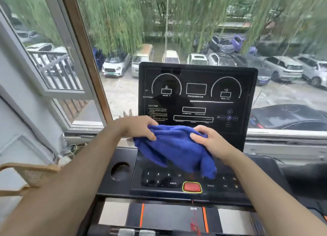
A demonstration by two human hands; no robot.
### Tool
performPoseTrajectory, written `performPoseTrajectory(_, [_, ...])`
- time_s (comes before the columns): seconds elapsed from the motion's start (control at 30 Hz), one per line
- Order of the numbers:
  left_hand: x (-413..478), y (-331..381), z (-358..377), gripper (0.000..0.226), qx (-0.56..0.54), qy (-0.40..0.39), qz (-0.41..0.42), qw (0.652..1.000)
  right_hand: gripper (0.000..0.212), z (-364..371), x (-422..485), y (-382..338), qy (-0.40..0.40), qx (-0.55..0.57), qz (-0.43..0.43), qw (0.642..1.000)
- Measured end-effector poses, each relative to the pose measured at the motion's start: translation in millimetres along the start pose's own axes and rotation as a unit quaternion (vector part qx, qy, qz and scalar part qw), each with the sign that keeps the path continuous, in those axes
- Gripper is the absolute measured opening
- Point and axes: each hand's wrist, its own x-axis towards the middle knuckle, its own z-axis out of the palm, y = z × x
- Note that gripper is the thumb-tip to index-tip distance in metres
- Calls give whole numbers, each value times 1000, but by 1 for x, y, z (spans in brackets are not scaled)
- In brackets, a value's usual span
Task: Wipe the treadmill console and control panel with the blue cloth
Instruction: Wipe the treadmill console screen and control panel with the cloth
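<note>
The blue cloth [175, 147] hangs bunched between both hands, in front of the lower edge of the black treadmill console screen [196, 94]. My left hand [138, 127] grips the cloth's upper left edge. My right hand [208, 140] pinches its upper right part. The cloth's lower end drapes over the control panel [177, 184] and covers some of its buttons. A red stop button [192, 187] with a yellow rim sits at the panel's front centre.
A round cup holder [120, 171] lies left of the panel. The treadmill belt [171, 216] with orange stripes runs below. A large window [123, 32] stands right behind the console. A tan mesh chair back [30, 173] is at the left.
</note>
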Motion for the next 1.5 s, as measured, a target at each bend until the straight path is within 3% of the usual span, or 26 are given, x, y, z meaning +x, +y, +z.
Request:
performPoseTrajectory(0.07, [10,-16,-5,7,-65,42,20,997,15,-3,10,-1,-7,20,4,1000])
performPoseTrajectory(0.17, [26,-34,-6,5,-194,113,26,974,41,-9,24,-2,-24,19,5,1000])
performPoseTrajectory(0.23, [40,-36,-5,12,-222,198,29,954,56,-11,35,-9,4,-26,-34,999])
performPoseTrajectory(0.4, [70,-3,-23,23,-133,485,9,864,39,-15,92,-40,194,-87,-160,964])
performPoseTrajectory(0.5, [99,13,-52,32,-53,569,-7,820,32,-19,142,-70,313,-183,-215,907])
performPoseTrajectory(0.57, [127,15,-70,32,26,605,14,795,28,-19,176,-79,370,-289,-238,850])
performPoseTrajectory(0.63, [155,8,-79,22,38,619,39,784,38,-15,206,-69,389,-427,-240,780])
performPoseTrajectory(0.7, [175,-3,-73,25,-1,618,45,785,55,-7,227,-48,342,-534,-233,738])
performPoseTrajectory(0.83, [198,-41,-32,47,255,590,83,761,73,4,239,-13,296,-586,-232,717])
performPoseTrajectory(0.9, [196,-55,-9,56,296,559,66,772,73,9,235,1,279,-611,-231,704])
performPoseTrajectory(1.07, [179,-96,57,65,343,492,23,800,77,34,202,68,221,-650,-247,684])
performPoseTrajectory(1.2, [184,-75,12,66,329,536,9,777,74,21,230,28,233,-658,-282,658])
performPoseTrajectory(1.33, [194,-45,-67,66,316,588,-20,745,70,6,267,-34,299,-618,-275,673])
performPoseTrajectory(1.5, [182,-80,-8,68,327,553,-14,766,72,38,235,21,236,-648,-292,663])
